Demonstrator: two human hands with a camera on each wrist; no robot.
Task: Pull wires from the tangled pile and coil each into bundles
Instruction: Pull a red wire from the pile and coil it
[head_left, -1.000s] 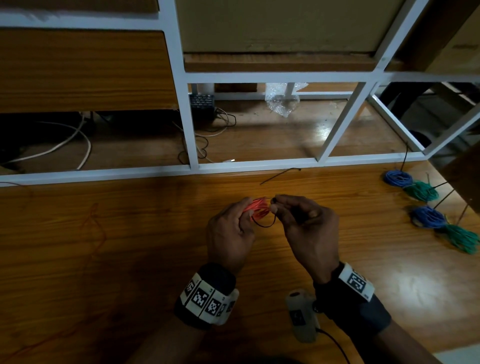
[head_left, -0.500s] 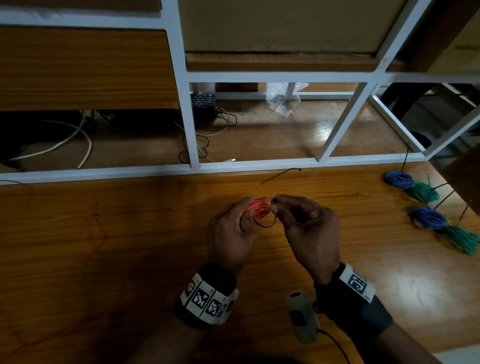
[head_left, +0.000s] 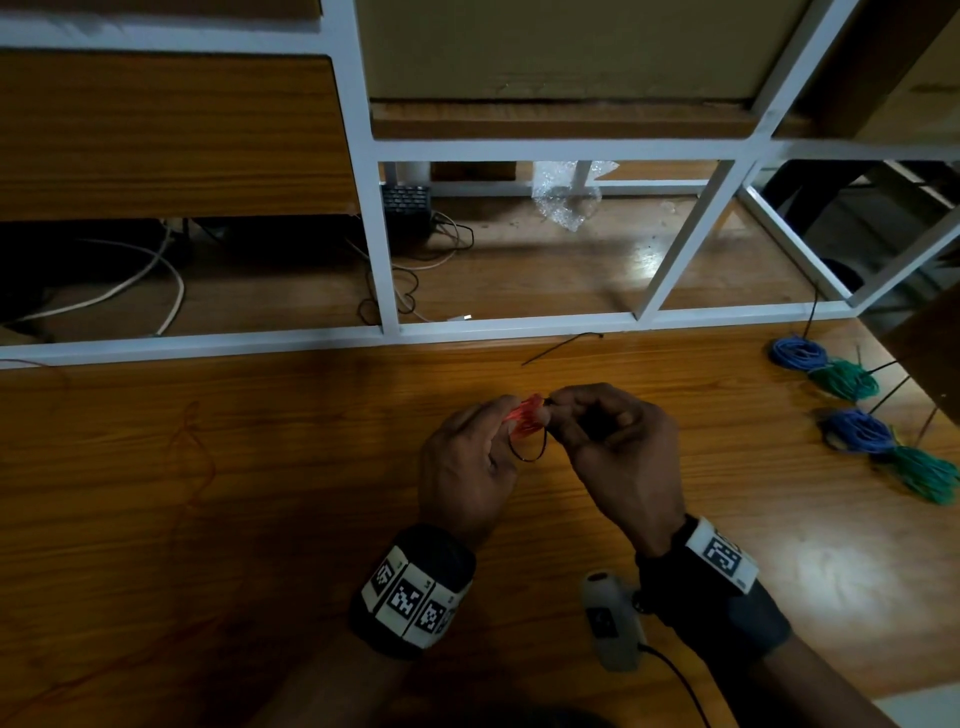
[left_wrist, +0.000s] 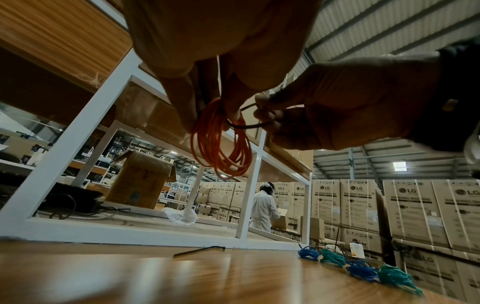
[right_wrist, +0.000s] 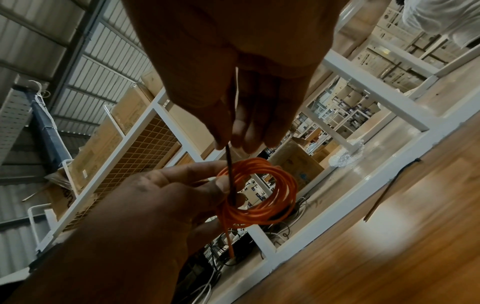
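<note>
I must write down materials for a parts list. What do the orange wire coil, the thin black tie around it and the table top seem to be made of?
Orange wire coil: probably plastic-insulated wire, smooth and slightly glossy, bending in soft loops.
Black tie: likely a plastic cable tie, thin, matt and springy; I cannot confirm it.
Table top: wood-grain surface, maybe laminate, glossy, since it mirrors the lamps.

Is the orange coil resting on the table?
No, the left hand holds the orange coil in the air above the table.
</note>
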